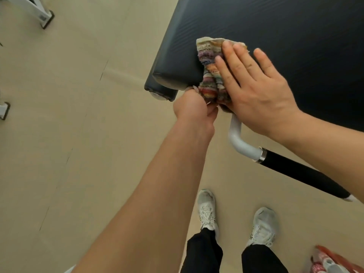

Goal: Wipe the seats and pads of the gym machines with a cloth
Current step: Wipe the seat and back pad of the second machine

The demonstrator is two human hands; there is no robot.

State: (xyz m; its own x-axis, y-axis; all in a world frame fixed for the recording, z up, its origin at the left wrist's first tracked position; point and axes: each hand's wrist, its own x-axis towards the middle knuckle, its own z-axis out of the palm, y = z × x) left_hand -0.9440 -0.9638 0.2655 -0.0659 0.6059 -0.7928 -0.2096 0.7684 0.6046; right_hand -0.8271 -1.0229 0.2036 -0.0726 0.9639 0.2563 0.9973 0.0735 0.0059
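Note:
A large black padded seat (275, 32) of a gym machine fills the upper right. A multicoloured striped cloth (209, 73) is draped over its near corner. My right hand (256, 89) lies flat on the cloth with fingers spread, pressing it against the pad. My left hand (194, 108) is below the pad's edge, with its fingers pinched on the cloth's lower end.
A white bent tube with a black foam handle (299, 170) sticks out under the pad toward the lower right. My two feet in white sneakers (207, 211) stand on the beige floor (78, 115). White machine feet (43, 16) stand at the far left. A red-and-white object (327, 261) lies bottom right.

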